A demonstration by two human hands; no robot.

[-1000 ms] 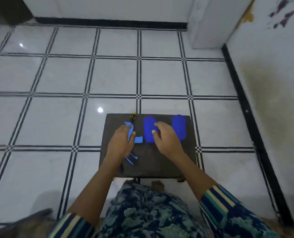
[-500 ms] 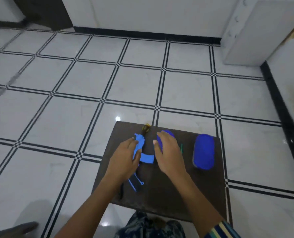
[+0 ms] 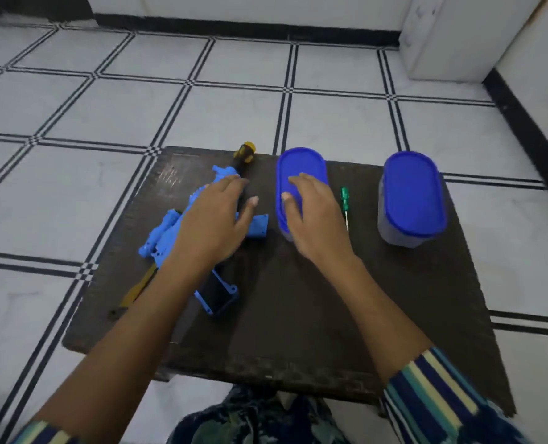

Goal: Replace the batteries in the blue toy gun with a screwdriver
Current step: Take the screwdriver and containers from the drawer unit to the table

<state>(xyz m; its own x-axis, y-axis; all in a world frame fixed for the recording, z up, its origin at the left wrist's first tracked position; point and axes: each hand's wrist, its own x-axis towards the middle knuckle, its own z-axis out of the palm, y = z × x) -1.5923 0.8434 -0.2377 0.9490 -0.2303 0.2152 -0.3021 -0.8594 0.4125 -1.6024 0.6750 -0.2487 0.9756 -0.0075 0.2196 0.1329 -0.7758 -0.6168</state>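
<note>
The blue toy gun (image 3: 165,233) lies on the left half of a dark low table (image 3: 298,299), partly under my left hand (image 3: 215,219), which spreads flat over its body with straight fingers. A yellow-and-black screwdriver handle (image 3: 245,153) pokes out beyond the gun's far end. My right hand (image 3: 311,216) lies with relaxed fingers on the lid of a blue-lidded container (image 3: 299,165). A small green-handled screwdriver (image 3: 345,203) lies just right of that hand, untouched.
A second blue-lidded container (image 3: 412,200) stands at the table's right side. A yellowish flat strip (image 3: 138,288) lies by the left edge under my forearm. White tiled floor with black lines surrounds the table; a white wall and block (image 3: 452,33) stand far right.
The camera has moved closer and lower over the table. Both hands stay where they were, the left on the gun, the right on the near container's lid.
</note>
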